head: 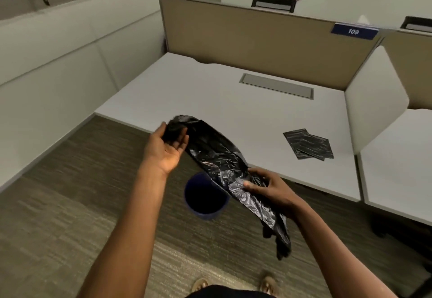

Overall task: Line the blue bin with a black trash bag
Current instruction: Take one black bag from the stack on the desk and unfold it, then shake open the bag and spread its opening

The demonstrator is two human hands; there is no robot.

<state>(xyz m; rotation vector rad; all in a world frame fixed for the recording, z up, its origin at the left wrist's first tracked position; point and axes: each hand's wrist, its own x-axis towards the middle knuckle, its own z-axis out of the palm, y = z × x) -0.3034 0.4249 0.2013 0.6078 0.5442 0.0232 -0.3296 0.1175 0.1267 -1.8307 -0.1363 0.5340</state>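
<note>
A black trash bag (217, 155) stretches as a long crumpled strip in the air between my two hands. My left hand (167, 149) is palm up, fingers curled around the bag's upper end near the desk edge. My right hand (268, 186) grips the bag lower down, and its loose tail hangs past my wrist toward the floor. Below the bag, on the carpet, stands the round blue bin (205, 213), upright, with a dark inside. The bag crosses over the bin's right rim in this view.
A white desk (233, 106) with beige partition panels fills the middle. Two folded black bags (308, 143) lie on its right part, near a white side divider (374, 101). A grey cable flap (277, 85) sits at the desk's back. My feet show at the bottom.
</note>
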